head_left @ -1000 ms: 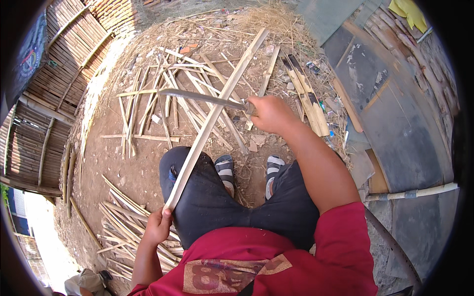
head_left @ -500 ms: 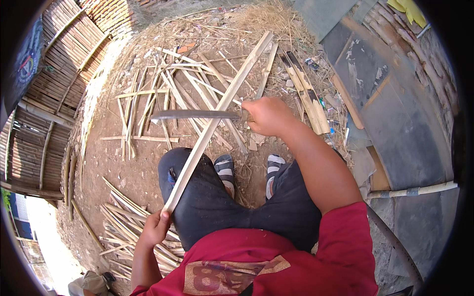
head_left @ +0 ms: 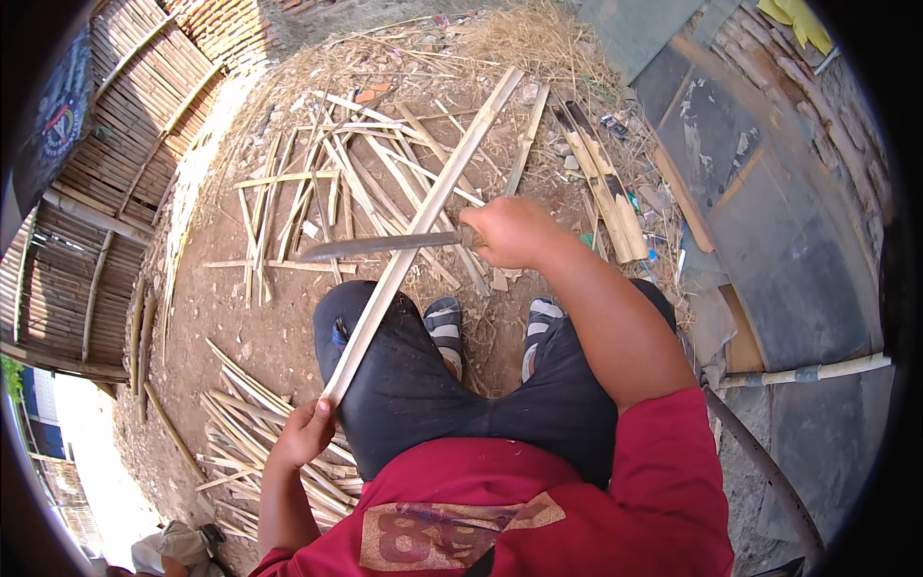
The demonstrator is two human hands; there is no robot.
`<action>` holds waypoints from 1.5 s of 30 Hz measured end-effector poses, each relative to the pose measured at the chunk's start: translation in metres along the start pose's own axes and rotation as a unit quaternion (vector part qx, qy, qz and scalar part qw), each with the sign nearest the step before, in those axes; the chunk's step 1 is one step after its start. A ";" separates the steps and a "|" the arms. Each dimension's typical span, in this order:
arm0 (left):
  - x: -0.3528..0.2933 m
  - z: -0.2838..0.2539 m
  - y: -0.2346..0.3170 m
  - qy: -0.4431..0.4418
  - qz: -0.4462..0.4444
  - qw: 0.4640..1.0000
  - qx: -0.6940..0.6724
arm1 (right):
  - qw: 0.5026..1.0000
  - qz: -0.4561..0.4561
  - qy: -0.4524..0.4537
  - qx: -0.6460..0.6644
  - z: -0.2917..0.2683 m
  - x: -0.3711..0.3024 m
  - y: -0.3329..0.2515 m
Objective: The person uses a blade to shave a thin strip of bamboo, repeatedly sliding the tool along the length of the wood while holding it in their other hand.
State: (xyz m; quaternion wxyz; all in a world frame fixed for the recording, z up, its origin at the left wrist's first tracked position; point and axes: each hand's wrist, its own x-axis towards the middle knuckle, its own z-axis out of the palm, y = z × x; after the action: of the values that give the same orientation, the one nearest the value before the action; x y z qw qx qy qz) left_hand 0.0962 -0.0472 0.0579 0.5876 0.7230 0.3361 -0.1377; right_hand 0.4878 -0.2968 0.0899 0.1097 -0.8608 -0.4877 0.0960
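A long, pale split bamboo strip slants from low left to far right, passing over my left thigh. Its near end is pinched by my left hand, thumb on top. My right hand is wrapped round the handle of a long knife with a dark, machete-like blade. The blade points left and lies across the strip a little beyond my knees. Whether its edge bites into the bamboo, I cannot tell.
Cut bamboo strips lie scattered on the dirt ahead, and a heap of thinner strips sits by my left side. Two wide bamboo halves rest at the right, near dark boards. A woven bamboo wall stands left.
My right hand has drawn the knife slightly nearer to me along the strip, its blade now tilted a little, tip lower. My left hand keeps its hold on the near end.
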 end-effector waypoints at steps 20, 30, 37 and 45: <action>0.002 -0.001 0.006 -0.026 -0.029 0.999 -0.023 | 0.980 0.106 0.133 0.098 0.022 0.005 0.047; 0.003 -0.010 0.003 -0.104 -0.066 0.990 -0.070 | 0.986 0.040 0.144 0.070 0.038 0.009 0.045; 0.001 -0.013 -0.018 -0.110 -0.079 0.982 -0.132 | 0.993 -0.004 0.107 0.053 0.030 0.008 0.011; 0.001 -0.014 -0.012 -0.106 -0.033 0.993 -0.045 | 0.950 0.201 0.176 0.163 0.020 0.010 0.073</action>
State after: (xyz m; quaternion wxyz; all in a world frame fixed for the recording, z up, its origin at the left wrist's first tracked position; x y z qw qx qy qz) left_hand 0.0871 -0.0330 0.0520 0.6472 0.6653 0.3020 -0.2176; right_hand 0.5469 -0.3226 0.0498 0.3114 -0.9145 -0.2549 0.0414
